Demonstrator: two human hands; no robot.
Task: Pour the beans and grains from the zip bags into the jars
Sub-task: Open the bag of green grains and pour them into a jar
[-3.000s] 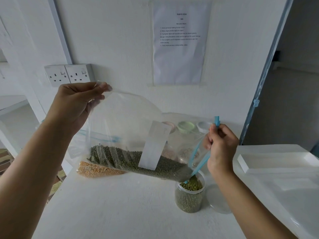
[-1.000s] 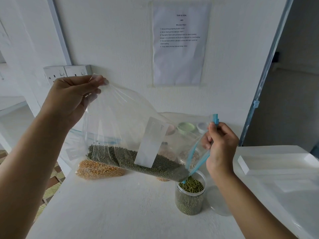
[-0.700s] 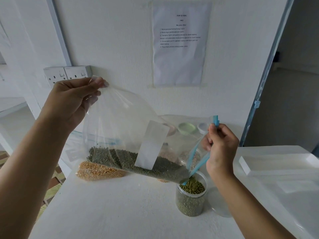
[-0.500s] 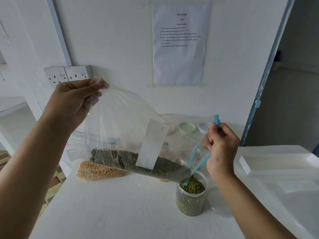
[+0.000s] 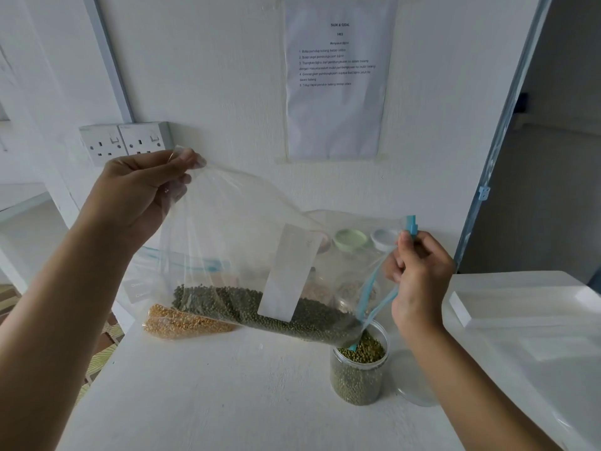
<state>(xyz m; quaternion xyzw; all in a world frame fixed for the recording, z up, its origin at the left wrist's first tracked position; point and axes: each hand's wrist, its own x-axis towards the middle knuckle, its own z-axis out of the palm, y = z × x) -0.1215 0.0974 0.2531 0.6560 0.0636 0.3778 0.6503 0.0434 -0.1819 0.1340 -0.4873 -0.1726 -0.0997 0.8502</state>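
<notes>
Zip bag [image 5: 247, 255] is being pinched at its bottom corner by left hand [image 5: 136, 193], at its blue zip edge by right hand [image 5: 419, 275], mouth tilted over jar [image 5: 359, 369].

wall sockets [image 5: 125, 143], taped instruction sheet [image 5: 338, 79]

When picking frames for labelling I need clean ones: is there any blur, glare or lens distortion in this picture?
Head view: soft even daylight, faint shadows; wide-angle lens tilts the grey wall strip; clear plastic zip bag shows only mild sheen; green beans in the clear round jar are sharp; white paper notice has soft small print.
</notes>
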